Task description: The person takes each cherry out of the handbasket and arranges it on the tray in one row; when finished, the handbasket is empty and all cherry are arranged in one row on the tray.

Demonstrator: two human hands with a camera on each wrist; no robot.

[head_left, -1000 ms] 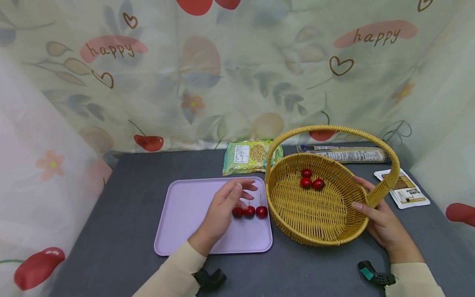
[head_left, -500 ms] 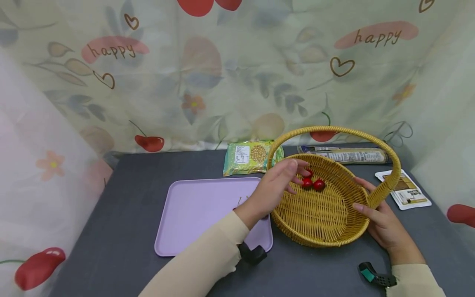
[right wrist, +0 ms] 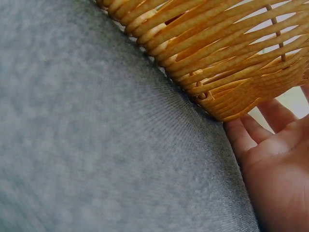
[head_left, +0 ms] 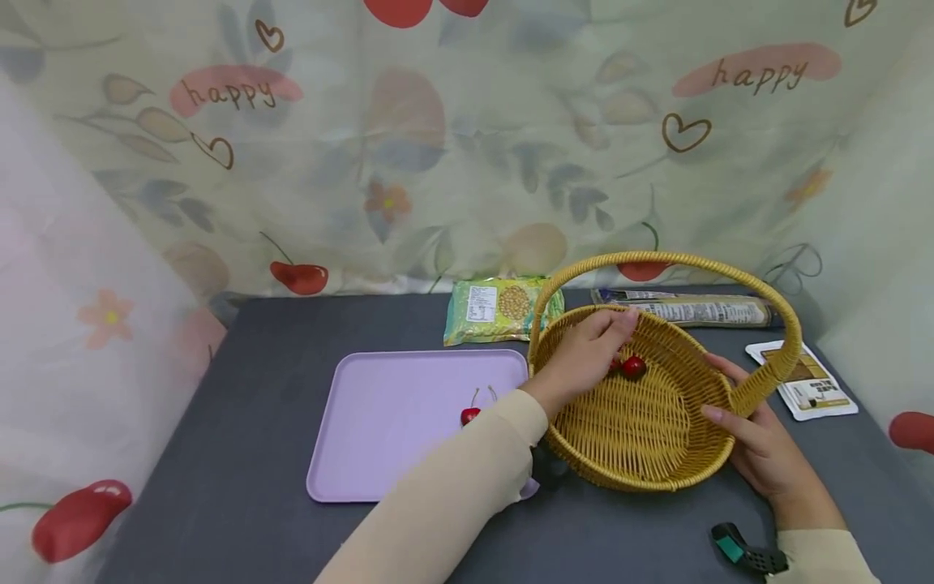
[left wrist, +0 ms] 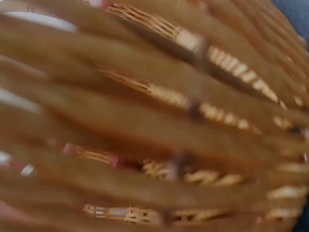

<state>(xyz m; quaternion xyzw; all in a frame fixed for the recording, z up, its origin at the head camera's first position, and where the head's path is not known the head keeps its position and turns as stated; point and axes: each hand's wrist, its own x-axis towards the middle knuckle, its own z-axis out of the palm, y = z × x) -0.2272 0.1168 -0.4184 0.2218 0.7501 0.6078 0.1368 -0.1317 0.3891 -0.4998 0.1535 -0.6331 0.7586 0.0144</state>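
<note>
My left hand reaches over the near-left rim into the yellow wicker basket, its fingers bent down by the cherries. One cherry shows fully there and another peeks out beside the hand; the fingertips are hidden. My right hand grips the basket's right side, thumb inside the rim and fingers outside. In the right wrist view, fingers of that hand touch the basket's woven underside. The left wrist view holds only blurred basket weave. On the lilac tray a stemmed cherry shows; the left sleeve covers the tray's near-right part.
A green bag of beans lies behind the tray. Long packets lie behind the basket, under its tall arched handle. A white and brown pouch is at the right. A printed curtain hangs at the table's back.
My left hand has moved right from above the tray's cherries and down into the basket. My right hand keeps its grip on the basket. The view has shifted slightly.
</note>
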